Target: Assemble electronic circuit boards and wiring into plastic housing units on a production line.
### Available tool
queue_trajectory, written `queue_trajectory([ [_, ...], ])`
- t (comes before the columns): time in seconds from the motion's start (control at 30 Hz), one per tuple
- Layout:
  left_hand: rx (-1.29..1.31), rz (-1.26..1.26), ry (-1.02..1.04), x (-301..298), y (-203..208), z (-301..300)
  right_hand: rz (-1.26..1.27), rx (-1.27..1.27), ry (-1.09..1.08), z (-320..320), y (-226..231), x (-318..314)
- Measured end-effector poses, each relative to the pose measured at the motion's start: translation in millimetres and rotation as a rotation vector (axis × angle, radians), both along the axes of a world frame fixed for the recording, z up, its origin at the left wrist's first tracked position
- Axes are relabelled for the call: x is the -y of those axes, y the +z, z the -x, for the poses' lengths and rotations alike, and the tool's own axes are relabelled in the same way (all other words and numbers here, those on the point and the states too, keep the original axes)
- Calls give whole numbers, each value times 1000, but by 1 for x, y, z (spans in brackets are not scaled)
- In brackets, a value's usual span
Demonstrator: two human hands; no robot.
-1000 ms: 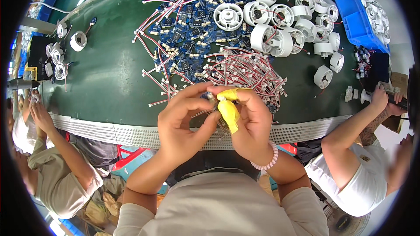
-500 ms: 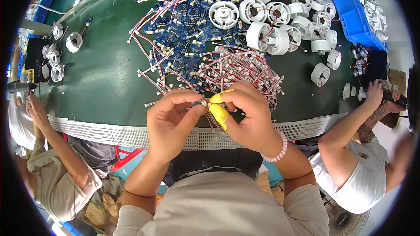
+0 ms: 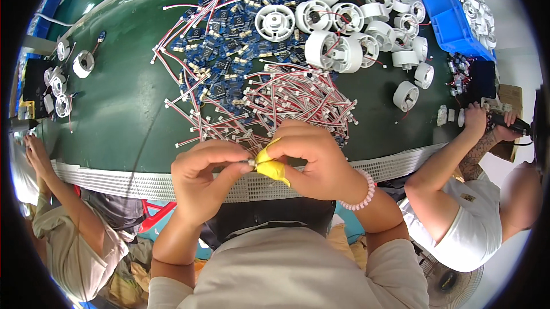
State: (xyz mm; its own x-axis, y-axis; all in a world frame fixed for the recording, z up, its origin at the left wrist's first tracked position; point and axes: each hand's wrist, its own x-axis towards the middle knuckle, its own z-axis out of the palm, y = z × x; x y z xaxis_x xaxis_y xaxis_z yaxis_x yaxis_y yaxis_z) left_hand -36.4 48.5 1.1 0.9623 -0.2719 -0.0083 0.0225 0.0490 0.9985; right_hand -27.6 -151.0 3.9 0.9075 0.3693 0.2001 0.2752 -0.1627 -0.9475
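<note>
Over the near edge of the bench, my two hands meet fingertip to fingertip. My left hand (image 3: pixel 203 176) pinches a small dark circuit board with a pale connector (image 3: pixel 251 163), mostly covered by thumb and forefinger. Yellow covers (image 3: pixel 272 170) wrap the thumb and forefinger of my right hand (image 3: pixel 318 160), which are pressed together at that connector. They grip the end of a thin wire cable, nearly all hidden. Just beyond my hands lies a heap of red, white and dark cables (image 3: pixel 298 100) with white plugs. Behind it spreads a pile of blue circuit boards (image 3: pixel 226 39).
White round wheel-like housings (image 3: pixel 338 51) crowd the far right beside a blue bin (image 3: pixel 447 16). More housings (image 3: pixel 83 64) stand at the left. A white perforated strip (image 3: pixel 132 180) edges the green bench (image 3: pixel 126 108). Co-workers sit on both sides, one hand (image 3: pixel 474 120) near a tool.
Both hands have come closer to my body, and the right fingertips have closed tighter against the connector. The whole view has shifted, so the bench things appear farther left.
</note>
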Motion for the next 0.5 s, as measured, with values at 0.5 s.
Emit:
queue_trajectory([
  [0.5,-15,192,-27,12,4,-2,-208,-20,-163,9,-2,12],
])
